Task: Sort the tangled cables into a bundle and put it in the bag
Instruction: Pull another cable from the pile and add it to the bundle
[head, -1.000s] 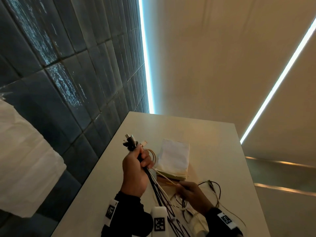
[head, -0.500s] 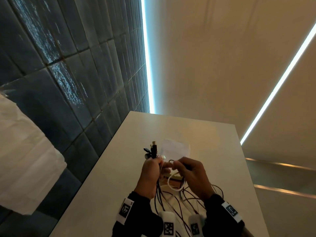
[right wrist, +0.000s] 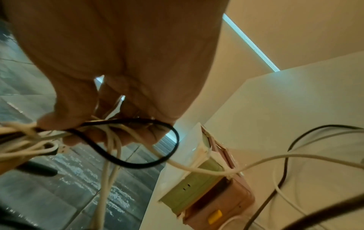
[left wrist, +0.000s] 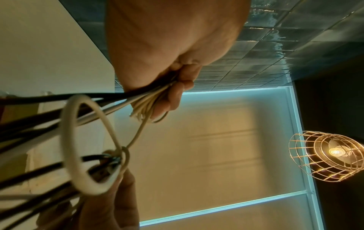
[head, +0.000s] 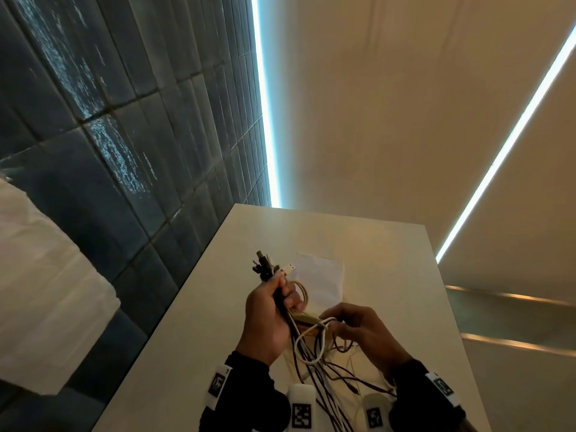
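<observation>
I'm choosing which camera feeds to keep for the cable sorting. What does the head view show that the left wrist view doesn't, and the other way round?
Only the head view shows the connector ends sticking up above the left hand, the white bag lying on the table, and the right hand's back.

Only the left wrist view shows a caged hanging lamp and the cables fanning out beneath the gripping fingers.

Both show the left hand gripping the bundle and a white cable loop held near the right hand.
</observation>
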